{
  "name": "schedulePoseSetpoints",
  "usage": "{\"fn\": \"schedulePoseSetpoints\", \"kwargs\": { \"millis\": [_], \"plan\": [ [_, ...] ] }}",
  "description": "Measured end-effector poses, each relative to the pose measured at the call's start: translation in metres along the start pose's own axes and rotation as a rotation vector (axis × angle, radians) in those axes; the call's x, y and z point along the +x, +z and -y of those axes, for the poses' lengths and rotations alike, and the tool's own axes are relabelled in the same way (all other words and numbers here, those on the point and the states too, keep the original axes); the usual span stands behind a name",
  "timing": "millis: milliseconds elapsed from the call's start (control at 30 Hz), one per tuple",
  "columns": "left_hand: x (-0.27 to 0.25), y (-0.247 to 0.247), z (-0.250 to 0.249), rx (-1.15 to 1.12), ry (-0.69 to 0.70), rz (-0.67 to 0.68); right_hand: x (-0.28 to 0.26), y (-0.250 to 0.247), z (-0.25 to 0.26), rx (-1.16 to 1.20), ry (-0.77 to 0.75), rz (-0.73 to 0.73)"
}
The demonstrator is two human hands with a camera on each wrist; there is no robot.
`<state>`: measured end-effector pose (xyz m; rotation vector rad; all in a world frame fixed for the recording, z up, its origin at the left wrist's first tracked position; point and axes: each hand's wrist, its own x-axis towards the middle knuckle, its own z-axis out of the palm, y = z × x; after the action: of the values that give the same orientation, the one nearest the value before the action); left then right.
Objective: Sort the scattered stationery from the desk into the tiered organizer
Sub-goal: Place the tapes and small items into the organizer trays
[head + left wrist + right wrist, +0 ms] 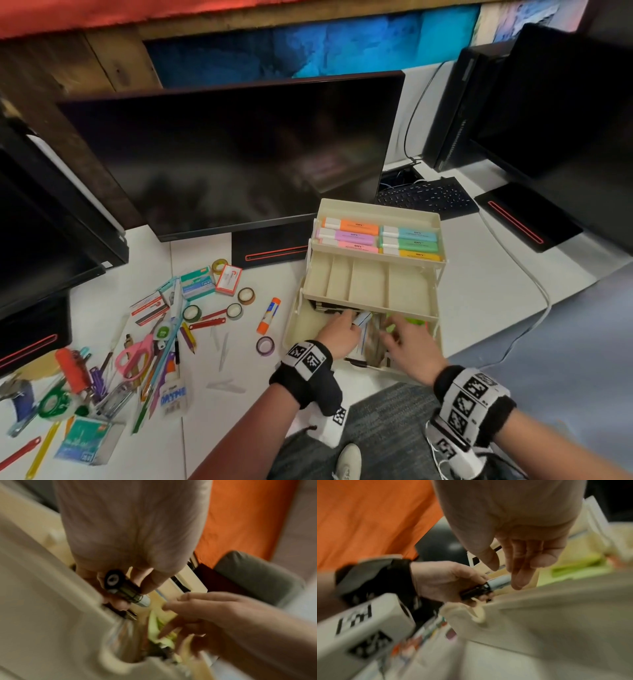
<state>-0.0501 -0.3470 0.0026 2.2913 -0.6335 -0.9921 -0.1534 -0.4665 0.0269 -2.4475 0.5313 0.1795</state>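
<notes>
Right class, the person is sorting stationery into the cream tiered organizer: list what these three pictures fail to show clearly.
1. Bottom tier of the cream tiered organizer: head view, mostly hidden by the middle tray and both hands.
2. Black-capped white marker in the left hand: label unreadable, motion blur, both wrist views.
3. Lime-green paper under the right hand: blurred, kind unclear.
4. Green box: print too small.

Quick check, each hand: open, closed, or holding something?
Left hand: closed, holding a black-capped marker over the organizer bottom tier.
Right hand: open, fingers extended, holding nothing.
</notes>
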Motion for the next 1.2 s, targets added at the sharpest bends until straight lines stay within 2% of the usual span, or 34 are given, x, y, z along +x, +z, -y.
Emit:
{"fn": "schedulePoseSetpoints", "kwargs": {
  "millis": [100, 200, 300, 333, 400, 467, 533, 633, 700, 900, 1200],
  "plan": [
    [0.004, 0.005, -0.005, -0.141, -0.033, -0.032, 0.006, 0.012, 0.008, 0.313, 0.06, 0.099],
    [0.005, 0.007, 0.0, -0.208, -0.033, -0.085, 0.01, 0.017, 0.007, 0.388, 0.092, 0.215],
    [0.005, 0.004, 0.002, -0.242, -0.012, -0.011, 0.014, 0.015, 0.004, 0.454, 0.121, 0.209],
    [0.007, 0.002, 0.002, -0.209, -0.003, -0.003, 0.016, 0.013, 0.002, 0.449, 0.131, 0.177],
    [0.009, -0.003, 0.003, 0.022, 0.022, -0.036, 0.019, 0.011, 0.0, 0.413, 0.132, 0.16],
    [0.01, -0.006, 0.007, 0.319, 0.027, -0.072, 0.02, 0.011, -0.002, 0.353, 0.119, 0.186],
    [0.011, -0.007, 0.011, 0.45, 0.015, -0.048, 0.021, 0.012, -0.003, 0.276, 0.098, 0.21],
    [0.018, -0.007, 0.021, 0.523, -0.011, 0.058, 0.025, 0.014, -0.001, 0.165, 0.077, 0.223],
    [0.024, -0.007, 0.027, 0.592, -0.038, 0.083, 0.029, 0.014, 0.001, 0.11, 0.073, 0.233],
    [0.027, -0.01, 0.04, 0.7, -0.004, 0.046, 0.037, 0.024, -0.003, 0.008, 0.115, 0.236],
    [0.026, -0.011, 0.042, 0.726, -0.001, 0.041, 0.042, 0.031, 0.002, -0.063, 0.151, 0.25]
  ]
}}
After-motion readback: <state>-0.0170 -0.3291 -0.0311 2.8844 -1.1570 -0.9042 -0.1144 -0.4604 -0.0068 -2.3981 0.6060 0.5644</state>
